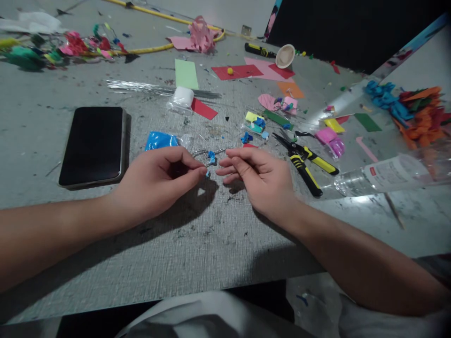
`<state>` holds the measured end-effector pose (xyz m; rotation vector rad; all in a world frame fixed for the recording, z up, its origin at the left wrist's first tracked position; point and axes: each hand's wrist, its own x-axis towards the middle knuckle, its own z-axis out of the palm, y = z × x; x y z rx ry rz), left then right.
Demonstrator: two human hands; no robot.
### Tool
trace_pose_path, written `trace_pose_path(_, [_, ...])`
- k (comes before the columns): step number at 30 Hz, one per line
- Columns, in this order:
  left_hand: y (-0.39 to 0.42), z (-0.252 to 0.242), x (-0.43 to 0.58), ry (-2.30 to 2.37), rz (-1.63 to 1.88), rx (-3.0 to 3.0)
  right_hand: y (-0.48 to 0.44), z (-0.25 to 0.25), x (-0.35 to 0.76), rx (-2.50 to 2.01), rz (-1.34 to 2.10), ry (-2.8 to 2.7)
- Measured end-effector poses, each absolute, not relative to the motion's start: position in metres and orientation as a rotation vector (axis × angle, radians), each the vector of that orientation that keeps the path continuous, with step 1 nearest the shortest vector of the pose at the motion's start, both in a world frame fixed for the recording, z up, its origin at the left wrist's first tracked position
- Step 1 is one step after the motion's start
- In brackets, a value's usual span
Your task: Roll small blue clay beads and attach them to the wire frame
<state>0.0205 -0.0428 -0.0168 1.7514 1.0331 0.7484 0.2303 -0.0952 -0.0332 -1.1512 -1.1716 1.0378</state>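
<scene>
My left hand (165,176) pinches a tiny light-blue piece (207,174) between thumb and forefinger, just above the table. To its right is my right hand (262,176), fingers stretched out and slightly apart, with nothing visible in them. Just beyond both hands lies a twisted silver wire (200,152) with a small blue clay-like bit (211,157) on it; its right end comes close to my right fingertips, and I cannot tell if they touch. A blue packet (160,140) sits partly behind my left hand. More blue scraps (246,137) lie beyond my right hand.
A black tablet-like device (93,145) lies left of my left hand. To the right are yellow-black pliers (306,164) and a clear plastic bottle (387,173) on its side. Thin wires (141,87), a white packet (183,97), coloured paper and a yellow hoop (151,49) lie farther back.
</scene>
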Motion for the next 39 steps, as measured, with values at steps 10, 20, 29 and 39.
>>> trace_pose_path(10, [-0.034, -0.016, 0.016, 0.926, 0.641, 2.498, -0.099, -0.03, 0.231, -1.276, 1.185, -1.167])
trace_pose_path(20, [-0.036, -0.014, 0.015, 1.034, 0.647, 2.241, -0.098, -0.036, 0.229, -1.24, 1.202, -1.179])
trace_pose_path(29, [-0.036, -0.016, 0.017, 0.954, 0.659, 2.428, -0.097, -0.035, 0.229, -1.252, 1.111, -1.173])
trace_pose_path(39, [-0.035, -0.025, 0.015, 0.933, 0.505, 2.634, -0.098, -0.03, 0.232, -1.311, 1.055, -1.154])
